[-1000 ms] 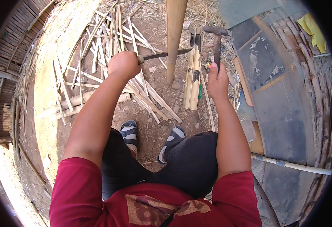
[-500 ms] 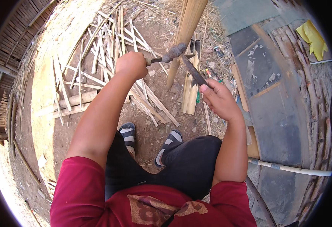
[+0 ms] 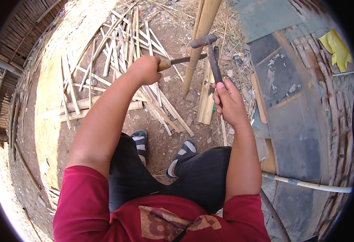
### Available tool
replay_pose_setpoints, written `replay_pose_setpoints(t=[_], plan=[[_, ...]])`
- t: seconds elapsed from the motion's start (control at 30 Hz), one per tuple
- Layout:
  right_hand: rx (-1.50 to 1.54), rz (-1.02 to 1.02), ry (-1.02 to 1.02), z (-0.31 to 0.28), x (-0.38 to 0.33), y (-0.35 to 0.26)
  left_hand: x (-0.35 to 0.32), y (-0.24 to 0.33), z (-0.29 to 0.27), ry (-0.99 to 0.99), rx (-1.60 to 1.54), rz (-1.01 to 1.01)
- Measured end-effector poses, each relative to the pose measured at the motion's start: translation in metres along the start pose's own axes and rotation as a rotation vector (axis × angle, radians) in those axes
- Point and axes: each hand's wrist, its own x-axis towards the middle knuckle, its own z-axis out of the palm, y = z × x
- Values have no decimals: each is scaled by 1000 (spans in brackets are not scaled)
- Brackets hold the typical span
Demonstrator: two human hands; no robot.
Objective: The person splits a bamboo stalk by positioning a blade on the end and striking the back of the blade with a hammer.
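Observation:
My left hand (image 3: 145,69) is closed round the wooden handle of a knife (image 3: 181,60), whose dark blade points right and lies across a bamboo pole (image 3: 190,74). The pole stands at a slant, rising out of the far edge of view, and a lengthwise line runs up its upper part. In my right hand (image 3: 230,101) is a hammer (image 3: 214,64), gripped by its dark handle with the thumb along it. The hammer's rusty head is above the blade and overlaps the pole in view; whether it touches the pole I cannot tell.
A heap of split bamboo strips (image 3: 124,40) covers the ground ahead and left, beside thicker bamboo pieces (image 3: 74,111). Bamboo halves (image 3: 205,103) lie right of the pole. Dark sheets (image 3: 298,137) and a yellow cloth-like piece (image 3: 335,50) are at the right. My sandalled feet are below.
The hammer has lifted away from the knife, up and to the right, uncovering the blade. More of the knife's handle shows now. The view has shifted slightly.

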Motion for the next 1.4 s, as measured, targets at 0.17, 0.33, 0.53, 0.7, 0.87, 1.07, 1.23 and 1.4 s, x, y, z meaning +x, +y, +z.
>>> replay_pose_setpoints(t=[0.17,0.33,0.53,0.7,0.87,1.07,1.23,1.4], plan=[[-4,-31,-5,-8,-12,5,-9,11,-43,-33,22,24],[-85,-28,-33,7,-3,19,-16,21,-22,16,100,-156],[-178,-219,91,19,11,-3,-9,33,-23,-2,115,-233],[-447,-286,169,35,28,47,-1,36,-22,8,107,-284],[-195,-246,197,40,24,4,-2,19,-21,-16,89,-340],[-460,-224,160,54,43,50,-12,43,-29,-21,110,-289],[-285,-227,164,54,19,-4,-12,46,-25,-33,93,-253],[-468,-62,176,37,31,44,-5,47,-29,-42,84,-266]])
